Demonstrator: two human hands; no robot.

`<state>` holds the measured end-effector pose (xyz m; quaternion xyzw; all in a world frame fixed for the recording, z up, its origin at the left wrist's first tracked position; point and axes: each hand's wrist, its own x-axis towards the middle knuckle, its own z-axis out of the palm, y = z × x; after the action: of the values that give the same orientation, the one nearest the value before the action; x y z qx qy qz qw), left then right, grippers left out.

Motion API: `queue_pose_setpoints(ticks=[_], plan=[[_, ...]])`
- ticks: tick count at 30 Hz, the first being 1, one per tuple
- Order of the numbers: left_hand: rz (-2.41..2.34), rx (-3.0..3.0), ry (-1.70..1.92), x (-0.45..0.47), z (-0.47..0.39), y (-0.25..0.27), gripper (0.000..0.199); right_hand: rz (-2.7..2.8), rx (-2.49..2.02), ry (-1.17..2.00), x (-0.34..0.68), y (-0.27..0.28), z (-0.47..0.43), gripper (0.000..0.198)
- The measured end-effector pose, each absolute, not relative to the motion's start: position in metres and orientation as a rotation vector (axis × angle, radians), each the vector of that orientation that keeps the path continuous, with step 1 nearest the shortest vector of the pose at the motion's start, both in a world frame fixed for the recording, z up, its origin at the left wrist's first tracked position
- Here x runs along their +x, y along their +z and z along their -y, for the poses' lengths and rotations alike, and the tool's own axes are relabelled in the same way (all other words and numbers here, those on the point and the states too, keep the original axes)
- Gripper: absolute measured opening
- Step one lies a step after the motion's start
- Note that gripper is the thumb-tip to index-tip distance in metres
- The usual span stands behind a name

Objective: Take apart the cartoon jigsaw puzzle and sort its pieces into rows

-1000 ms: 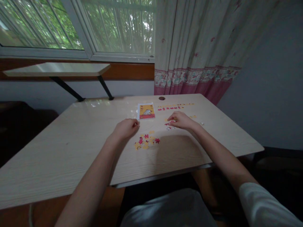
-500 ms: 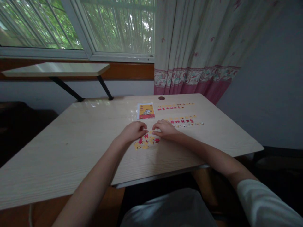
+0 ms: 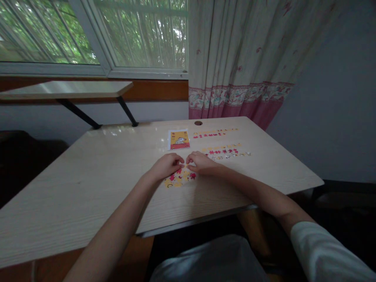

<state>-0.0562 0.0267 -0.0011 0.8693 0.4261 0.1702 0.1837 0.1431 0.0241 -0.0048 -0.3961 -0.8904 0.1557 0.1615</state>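
My left hand and my right hand almost meet over the desk, fingers curled into pinches. Between their fingertips shows a small yellow puzzle piece, partly hidden by the fingers. Just below my hands lies a loose group of yellow and red puzzle pieces. Beyond my fingers rests a picture card with a white animal on yellow and red. To the right of my right hand, rows of red puzzle pieces, yellow ones and white ones are laid out.
More puzzle pieces form rows at the back of the wooden desk. A round hole sits near the rear edge. At the back left a raised shelf stands on black legs. Behind hangs a curtain beside a window.
My fingertips have drawn slightly closer together over the yellow piece. The whole view has shifted a little; the rows of pieces and the card lie as before.
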Motion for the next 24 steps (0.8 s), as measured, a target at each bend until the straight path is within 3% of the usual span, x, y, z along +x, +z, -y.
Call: queue_pose_setpoints(ticks=[10, 16, 24], plan=[[-1.170, 2.226, 0.556, -0.049, -0.019, 0.004, 0.012, 2.475, -1.038, 0.267, 0.148, -0.010, -0.023, 0.014], [-1.102, 1.848, 0.659, -0.049, -0.018, 0.003, 0.015, 2.429, -0.873, 0.116, 0.159, -0.004, -0.026, 0.020], [-1.080, 1.776, 0.741, -0.046, -0.018, 0.009, 0.017, 2.413, -0.843, 0.101, 0.163, 0.004, -0.021, 0.025]])
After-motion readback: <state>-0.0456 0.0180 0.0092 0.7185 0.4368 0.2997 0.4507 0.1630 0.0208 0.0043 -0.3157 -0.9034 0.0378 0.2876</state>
